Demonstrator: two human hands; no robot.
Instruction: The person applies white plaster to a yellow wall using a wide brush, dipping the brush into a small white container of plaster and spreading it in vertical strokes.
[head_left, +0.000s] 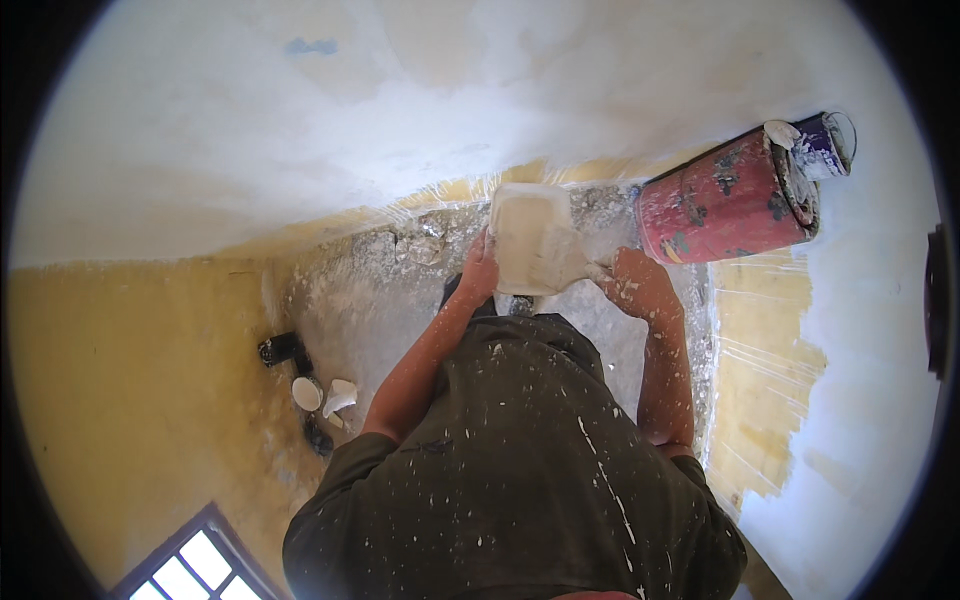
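A pale, rectangular tray (496, 212), smeared with beige filler, is held out in front of my body. My left hand (481, 267) is closed on its left edge. At the tray's lower right corner, my right hand (641, 284) is wrapped round the end of a flat scraper (581, 262) coated in filler. The scraper's blade blends with the tray's colour, so its outline is hard to make out. White splashes spot my right hand and forearm.
On the right a paint-stained red drum (715, 195) stands by the wall, with a dark purple bucket (825, 147) on it. Black objects (280, 349) and a round white lid (307, 394) lie at left. The yellow wall (130, 370) is partly coated white; a window (190, 575) shows lower left.
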